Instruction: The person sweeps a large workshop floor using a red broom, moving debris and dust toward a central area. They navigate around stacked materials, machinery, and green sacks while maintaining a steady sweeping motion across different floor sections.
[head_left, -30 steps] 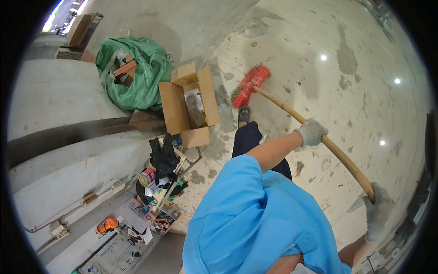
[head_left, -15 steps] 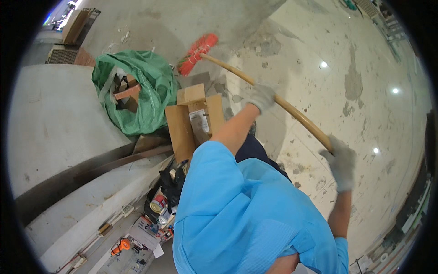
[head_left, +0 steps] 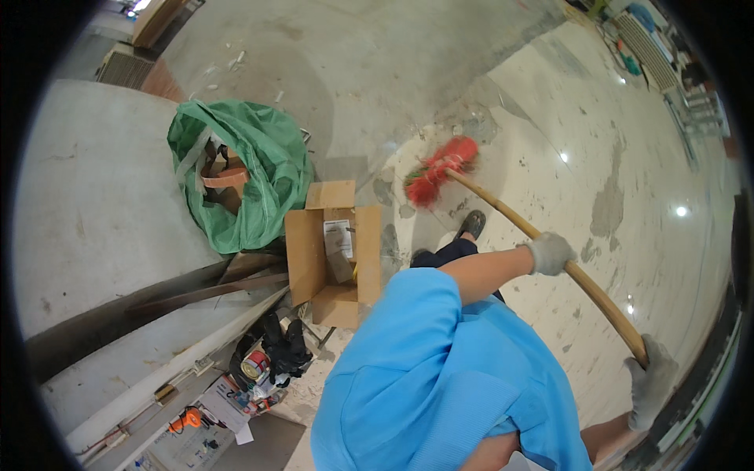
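Observation:
A broom with a long wooden handle (head_left: 601,302) slants across the right half of the view. Its red bristle head (head_left: 453,162) rests on the floor, a little blurred. My left hand (head_left: 550,253), in a pale grey glove, is wrapped round the handle partway along. Near the handle's end, my right hand (head_left: 652,381), gloved alike, is closed on it, with some fingers hidden. One dark shoe (head_left: 472,224) of mine shows just below the broom head.
Left of me stands an open cardboard box (head_left: 307,253). Behind it slumps a green sack (head_left: 271,157) holding cardboard scraps. Black gloves (head_left: 287,345) and an orange tool (head_left: 186,420) lie at lower left. Stacked panels and gear (head_left: 648,51) stand at far right.
The broom head has swept right and nearer, away from the green sack. Both hands moved right and toward me with the handle. My shoe has come into sight.

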Motion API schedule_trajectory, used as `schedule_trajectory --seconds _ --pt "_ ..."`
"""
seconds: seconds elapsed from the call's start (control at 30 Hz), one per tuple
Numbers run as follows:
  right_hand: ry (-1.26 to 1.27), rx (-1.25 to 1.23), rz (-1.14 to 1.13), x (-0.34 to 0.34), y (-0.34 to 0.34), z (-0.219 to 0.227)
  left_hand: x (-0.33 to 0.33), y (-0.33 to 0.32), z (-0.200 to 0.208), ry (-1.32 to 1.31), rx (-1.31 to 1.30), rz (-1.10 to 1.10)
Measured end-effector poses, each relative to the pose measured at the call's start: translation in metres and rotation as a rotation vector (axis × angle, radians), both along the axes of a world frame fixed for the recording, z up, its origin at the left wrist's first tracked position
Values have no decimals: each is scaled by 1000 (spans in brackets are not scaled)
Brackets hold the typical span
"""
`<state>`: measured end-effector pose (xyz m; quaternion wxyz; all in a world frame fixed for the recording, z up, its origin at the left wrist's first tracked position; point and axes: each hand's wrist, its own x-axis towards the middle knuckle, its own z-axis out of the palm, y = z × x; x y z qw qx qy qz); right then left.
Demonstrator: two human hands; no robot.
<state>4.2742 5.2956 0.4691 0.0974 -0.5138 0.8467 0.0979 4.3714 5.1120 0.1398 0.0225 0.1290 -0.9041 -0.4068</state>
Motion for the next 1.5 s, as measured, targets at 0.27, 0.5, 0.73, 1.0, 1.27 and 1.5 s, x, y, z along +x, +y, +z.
schedule_trajectory --seconds 0.27,0.5,0.73,1.0,1.27,1.5 --pt "-215 -21 342 2 -213 -180 87 -227 -108 -449 -473 527" --pt "-533 121 273 -56 -248 -79 52 -205 -26 -252 -234 529" --pt "-432 175 436 6 -324 -70 114 -227 -53 58 -113 631" --pt "-298 85 767 250 -547 -198 365 -494 -139 -325 -525 1007" --pt "-474 27 573 221 -626 -101 335 -592 -56 131 -570 1062" --pt "-396 89 438 170 -609 57 223 -558 62 180 -163 386"
